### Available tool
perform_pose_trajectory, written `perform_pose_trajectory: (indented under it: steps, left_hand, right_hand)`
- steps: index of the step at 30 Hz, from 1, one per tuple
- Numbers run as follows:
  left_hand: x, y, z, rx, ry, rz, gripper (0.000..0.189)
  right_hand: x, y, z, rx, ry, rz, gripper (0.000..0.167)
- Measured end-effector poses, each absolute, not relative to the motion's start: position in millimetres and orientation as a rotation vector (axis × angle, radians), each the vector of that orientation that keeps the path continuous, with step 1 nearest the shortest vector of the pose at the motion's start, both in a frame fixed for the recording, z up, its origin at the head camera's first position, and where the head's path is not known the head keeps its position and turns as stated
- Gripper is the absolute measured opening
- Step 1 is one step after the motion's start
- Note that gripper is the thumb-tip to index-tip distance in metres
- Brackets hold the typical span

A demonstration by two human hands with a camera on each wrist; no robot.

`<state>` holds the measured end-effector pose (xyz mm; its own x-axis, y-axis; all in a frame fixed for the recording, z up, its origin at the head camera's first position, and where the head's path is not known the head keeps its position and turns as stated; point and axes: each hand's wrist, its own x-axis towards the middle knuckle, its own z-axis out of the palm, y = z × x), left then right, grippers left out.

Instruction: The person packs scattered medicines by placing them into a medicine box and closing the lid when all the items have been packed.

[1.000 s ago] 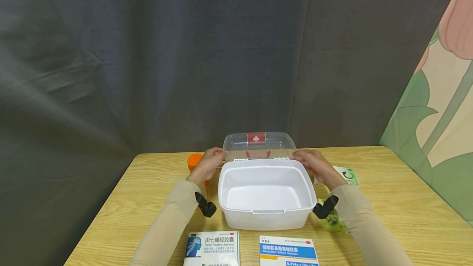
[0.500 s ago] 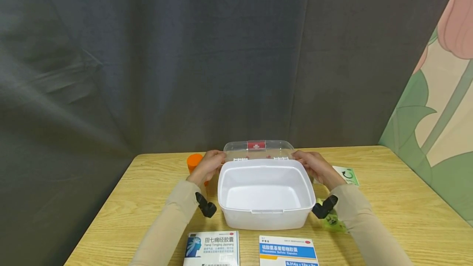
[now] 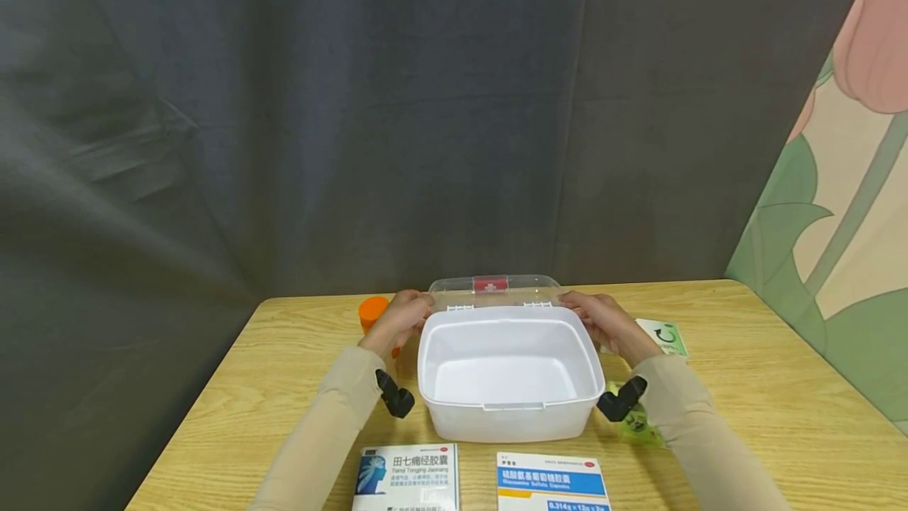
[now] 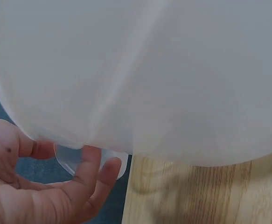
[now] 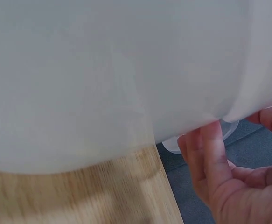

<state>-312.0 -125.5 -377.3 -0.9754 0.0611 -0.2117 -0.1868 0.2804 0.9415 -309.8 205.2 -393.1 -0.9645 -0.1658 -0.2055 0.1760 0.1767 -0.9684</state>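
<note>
A white plastic medicine box (image 3: 511, 416) stands on the table, its inside bare. Its clear lid (image 3: 454, 292), with a red label and white cross, is hinged at the back and tilted away, low behind the rim. My left hand (image 3: 406, 314) holds the lid's left side near the hinge. On the opposite side, my right hand (image 3: 599, 318) holds the lid the same way. In both wrist views the box wall fills most of the picture, and thumb and fingers curl round the lid's edge beyond it; part of the grip is hidden.
Two medicine cartons lie in front, a Tianqi Tongjing carton (image 3: 406, 479) and a glucosamine carton (image 3: 553, 483). An orange-capped thing (image 3: 372, 310) stands behind my left hand. A green-white pack (image 3: 667, 335) and a yellow-green packet (image 3: 638, 428) lie by my right arm. A dark curtain hangs behind.
The lid has swung back and down, so less of it shows above the rim, and its red handle has dropped from sight. Both hands have stayed nearly in place, sinking slightly.
</note>
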Motion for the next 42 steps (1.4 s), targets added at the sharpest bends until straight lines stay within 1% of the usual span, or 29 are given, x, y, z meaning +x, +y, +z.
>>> perform_pose_trajectory:
  steps: [6,13,16,22,25,28,30,33,35,37,42]
  left_hand:
    - [-311.2,-126.2,-373.6,-0.087,2.401,1.713,0.040]
    - [-308.9,-128.4,-372.3,-0.063,2.568,1.578,0.044]
    - [-306.9,-128.8,-369.1,-0.004,2.646,1.489,0.045]
    - [-302.4,-128.2,-357.2,0.166,2.889,1.217,0.052]
    - [-300.8,-128.0,-354.5,0.184,2.930,1.179,0.053]
    - [-300.3,-127.3,-354.7,0.185,2.944,1.213,0.052]
    - [-298.8,-126.6,-354.1,0.197,2.965,1.247,0.052]
    - [-295.9,-126.9,-354.0,0.253,3.018,1.311,0.050]
    - [-293.2,-127.2,-353.9,0.301,3.040,1.361,0.050]
    - [-289.1,-127.5,-353.9,0.341,3.048,1.414,0.049]
    - [-274.2,-124.6,-353.8,0.508,3.074,1.463,0.052]
  right_hand:
    - [-312.0,203.7,-391.1,0.025,2.221,-1.842,0.041]
    - [-314.3,202.1,-391.5,0.091,2.260,-1.828,0.060]
    - [-313.7,203.1,-390.5,0.122,2.288,-1.833,0.065]
    - [-312.9,205.4,-386.1,0.154,2.290,-1.920,0.065]
    - [-312.5,207.0,-385.6,0.138,2.282,-1.985,0.066]
    - [-310.1,211.3,-386.1,0.062,2.304,-2.071,0.060]
    - [-308.1,215.1,-387.2,-0.018,2.302,-2.160,0.049]
    - [-305.8,219.8,-388.7,-0.174,2.248,-2.314,0.029]
    - [-304.9,223.0,-389.3,-0.276,2.223,-2.377,0.019]
    - [-303.9,226.7,-389.2,-0.374,2.231,-2.398,0.019]
    - [-301.3,242.5,-388.0,-0.513,2.358,-2.324,0.027]
